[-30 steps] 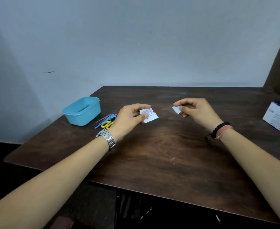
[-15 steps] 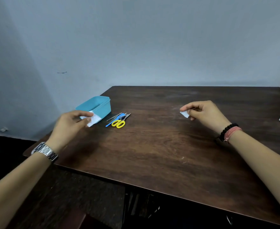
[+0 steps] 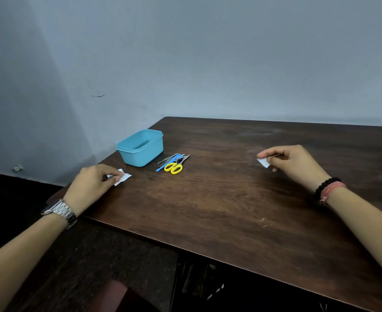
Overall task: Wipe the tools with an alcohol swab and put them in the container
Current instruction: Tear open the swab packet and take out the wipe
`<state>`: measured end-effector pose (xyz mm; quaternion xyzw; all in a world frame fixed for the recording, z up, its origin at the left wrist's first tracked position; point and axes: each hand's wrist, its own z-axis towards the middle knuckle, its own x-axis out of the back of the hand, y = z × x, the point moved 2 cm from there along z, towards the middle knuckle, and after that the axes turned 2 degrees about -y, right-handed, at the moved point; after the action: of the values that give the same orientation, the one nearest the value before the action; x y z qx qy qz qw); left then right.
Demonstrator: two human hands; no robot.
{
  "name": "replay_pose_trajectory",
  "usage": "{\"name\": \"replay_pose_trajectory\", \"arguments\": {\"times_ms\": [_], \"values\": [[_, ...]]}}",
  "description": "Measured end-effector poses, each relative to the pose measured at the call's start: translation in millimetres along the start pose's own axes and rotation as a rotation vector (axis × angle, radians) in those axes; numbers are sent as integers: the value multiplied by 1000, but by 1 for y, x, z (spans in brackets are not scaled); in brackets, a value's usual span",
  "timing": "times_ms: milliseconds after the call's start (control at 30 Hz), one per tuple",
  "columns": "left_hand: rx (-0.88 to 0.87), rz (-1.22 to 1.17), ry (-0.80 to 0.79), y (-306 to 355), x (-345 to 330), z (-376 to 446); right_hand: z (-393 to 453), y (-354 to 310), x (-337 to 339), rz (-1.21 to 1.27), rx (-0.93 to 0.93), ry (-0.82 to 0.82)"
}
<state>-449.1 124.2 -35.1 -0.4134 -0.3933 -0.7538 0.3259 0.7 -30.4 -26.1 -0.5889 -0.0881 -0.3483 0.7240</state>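
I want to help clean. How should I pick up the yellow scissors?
Pinch the yellow scissors by their handle loops, coming from your near side. The loops point toward you and lie clear of the pile, while the blades are tucked in among the other tools beside the blue container.

Dark wood bench (image 3: pixel 230 199) sits up against a plain grey-blue wall (image 3: pixel 185 52) with a small dark mark (image 3: pixel 98 95) on it. Floor (image 3: pixel 10 199) underneath looks dark.
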Motion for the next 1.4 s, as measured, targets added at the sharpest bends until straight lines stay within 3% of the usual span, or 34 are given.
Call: {"name": "replay_pose_trajectory", "arguments": {"times_ms": [133, 300, 433, 533, 900, 1400], "values": [[-13, 53, 18, 4, 3, -2, 0, 1, 0, -20, -9, -7], [-133, -12, 177, 23, 7, 8, 0, 1, -3, -40, -9, -30], [-206, -99, 145, 57, 3, 20, -1, 0, -3, -22, -16, -28], [-228, -39, 86, 80, -8, 31, -3, -1, -3, -20, -14, -35], [-21, 251, -105, 113, -51, 81, -3, -1, -4, -58, -14, -65], [33, 225, -8, 113, -52, 96, -3, -2, -6, -106, -5, -67]]}}
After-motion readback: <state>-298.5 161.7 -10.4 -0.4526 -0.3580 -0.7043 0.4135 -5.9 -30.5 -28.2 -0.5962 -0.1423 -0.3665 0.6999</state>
